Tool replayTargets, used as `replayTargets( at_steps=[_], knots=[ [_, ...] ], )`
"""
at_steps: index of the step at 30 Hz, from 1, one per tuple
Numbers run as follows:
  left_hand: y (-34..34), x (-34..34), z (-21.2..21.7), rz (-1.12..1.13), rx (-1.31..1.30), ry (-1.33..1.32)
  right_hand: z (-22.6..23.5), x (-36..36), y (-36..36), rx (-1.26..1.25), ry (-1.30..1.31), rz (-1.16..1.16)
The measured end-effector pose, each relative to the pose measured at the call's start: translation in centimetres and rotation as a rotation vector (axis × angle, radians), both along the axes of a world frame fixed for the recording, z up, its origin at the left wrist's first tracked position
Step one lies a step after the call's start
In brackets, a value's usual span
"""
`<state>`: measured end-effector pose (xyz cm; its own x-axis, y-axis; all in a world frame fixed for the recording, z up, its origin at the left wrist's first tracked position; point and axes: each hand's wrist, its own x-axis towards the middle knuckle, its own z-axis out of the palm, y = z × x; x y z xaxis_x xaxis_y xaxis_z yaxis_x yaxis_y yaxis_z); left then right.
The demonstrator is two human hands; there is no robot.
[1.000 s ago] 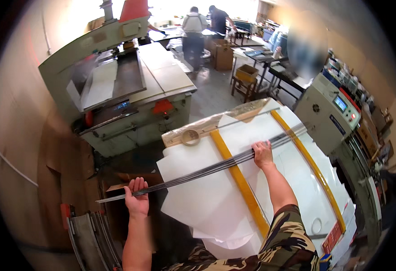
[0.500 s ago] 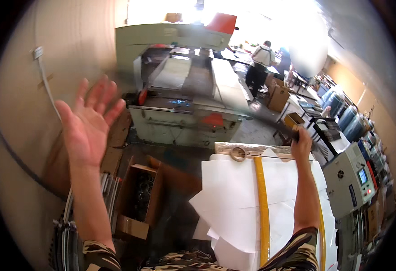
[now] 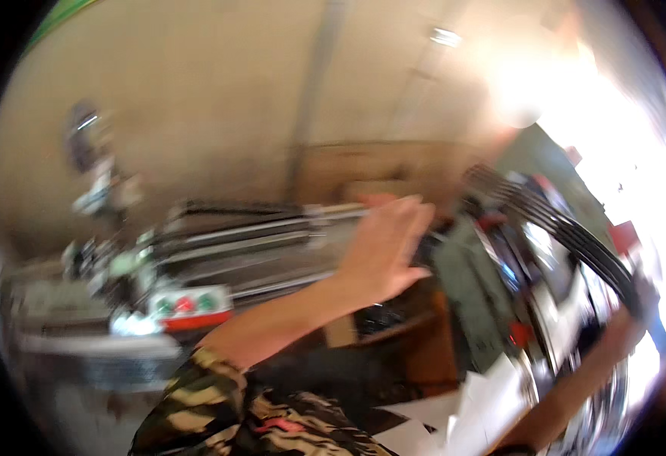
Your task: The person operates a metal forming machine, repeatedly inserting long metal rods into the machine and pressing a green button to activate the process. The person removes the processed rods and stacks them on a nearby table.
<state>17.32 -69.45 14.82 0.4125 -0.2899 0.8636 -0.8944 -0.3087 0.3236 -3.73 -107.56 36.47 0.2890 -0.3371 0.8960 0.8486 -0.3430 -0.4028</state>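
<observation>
My left hand (image 3: 387,247) reaches out over the floor by the wall, fingers stretched out and thumb apart, holding nothing. At the right, my right hand (image 3: 631,315) grips one end of a long dark rod-like thing (image 3: 568,232). Motion smears this thing into several parallel dark lines, and its exact kind cannot be made out. Its far end points up and left, across the front of the grey-green machine (image 3: 462,289). Below the right forearm lie white sheets (image 3: 473,414).
A cardboard box (image 3: 424,346) with small dark contents stands below my left hand. Long metal bars (image 3: 234,243) run along the wall at left. Near them is a white-and-red control box (image 3: 194,305) with red and green buttons. Bright light washes out the upper right.
The view has swung left toward the wall. My left hand now points right instead of up. My right hand still grips the dark rod-like thing, now at the right edge.
</observation>
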Motion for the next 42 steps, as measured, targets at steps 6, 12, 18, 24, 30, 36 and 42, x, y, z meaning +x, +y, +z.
replayTargets(
  at_steps=[6, 12, 18, 24, 30, 36, 42],
  knots=[
    [20.1, -1.3, 3.2, 0.576, -0.079, -0.391, -9.1, 10.4, 14.8, 0.258, 0.175, 0.621],
    [36.5, -11.8, 0.6, 1.134, 0.109, -0.573, -20.9, 18.1, 24.1, 0.470, 0.469, 1.191],
    [44.8, -27.3, -12.0, 1.110, 0.656, 0.464, -34.0, 14.4, 44.6, 1.022, 0.987, 1.012],
    [54.8, -36.4, -17.4, 1.057, 0.869, 0.753, -37.9, 8.3, 53.1, 1.070, 1.301, 1.031],
    [71.5, -40.4, -21.6, 1.077, 0.907, 0.715, -47.7, 9.8, 48.4, 0.929, 1.385, 1.034],
    [86.5, -40.5, -26.7, 1.208, 0.790, 0.717, -53.4, 4.4, 60.1, 0.959, 1.805, 0.794],
    [86.3, -42.4, -25.4, 1.007, 0.818, 0.859, -57.7, 3.1, 62.2, 0.937, 1.859, 0.434]
  ],
)
